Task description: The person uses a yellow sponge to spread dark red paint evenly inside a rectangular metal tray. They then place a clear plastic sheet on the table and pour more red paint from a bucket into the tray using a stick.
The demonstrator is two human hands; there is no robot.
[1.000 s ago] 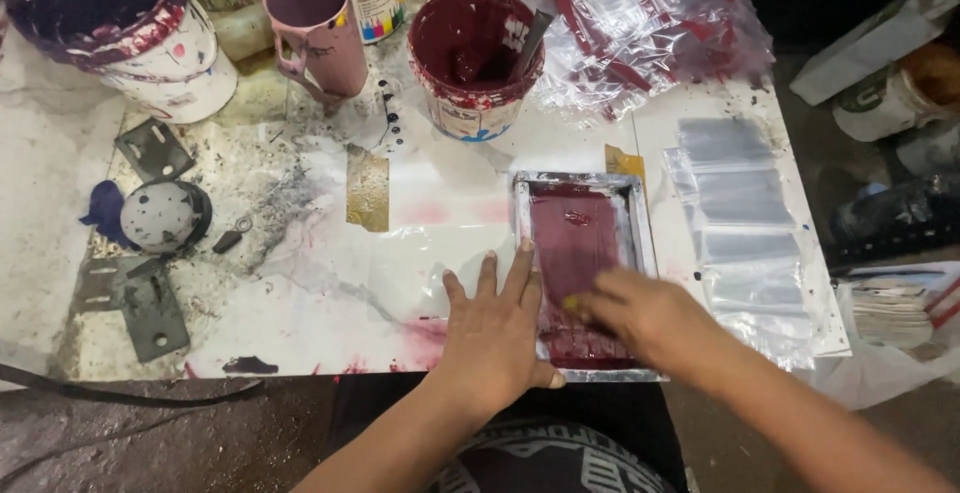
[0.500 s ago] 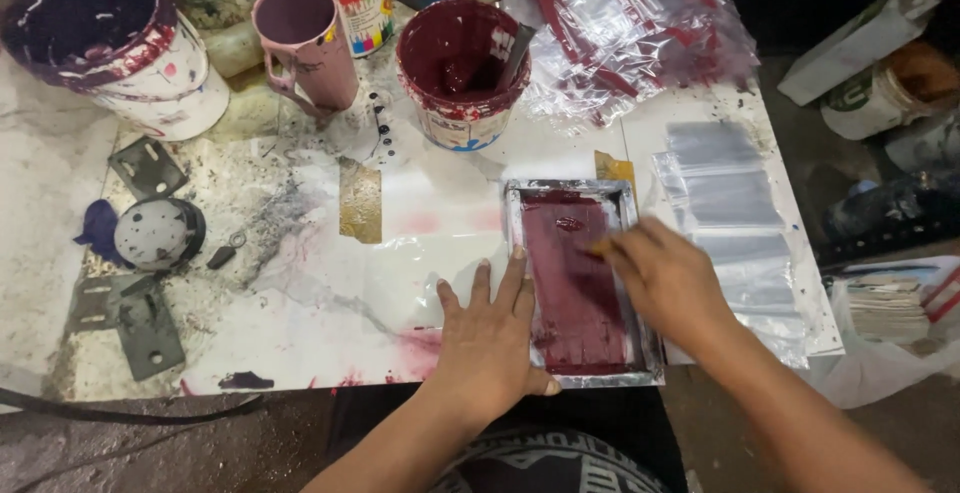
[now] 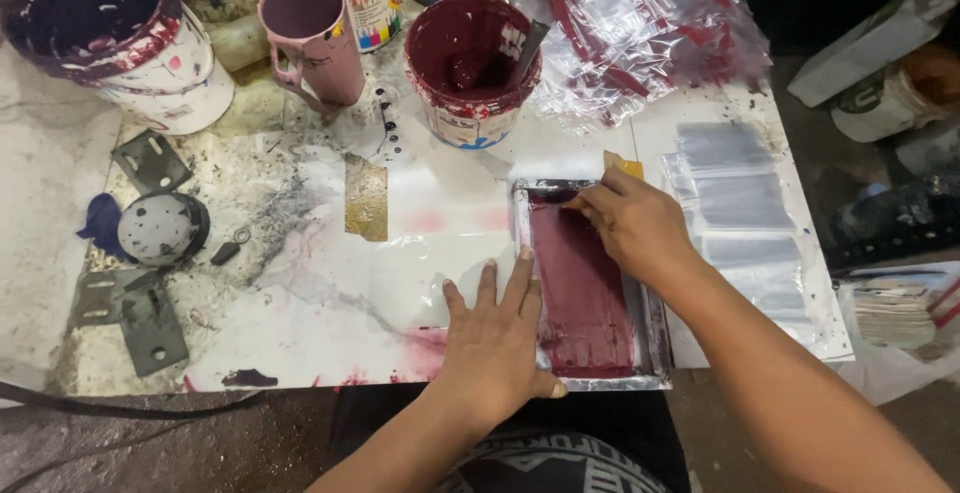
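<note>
At the tabletop's near edge, our left hand lies flat and open, steadying the paint-covered frame (long axis running away from us); our right hand grips something at its far end.

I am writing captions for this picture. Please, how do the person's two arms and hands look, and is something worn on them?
Both forearms are bare: no sleeves, gloves, watch or rings show. The left hand and the right hand have short, unpainted nails. No clear paint stain shows on either hand, though the screen frame beside them is smeared dark red.
</note>
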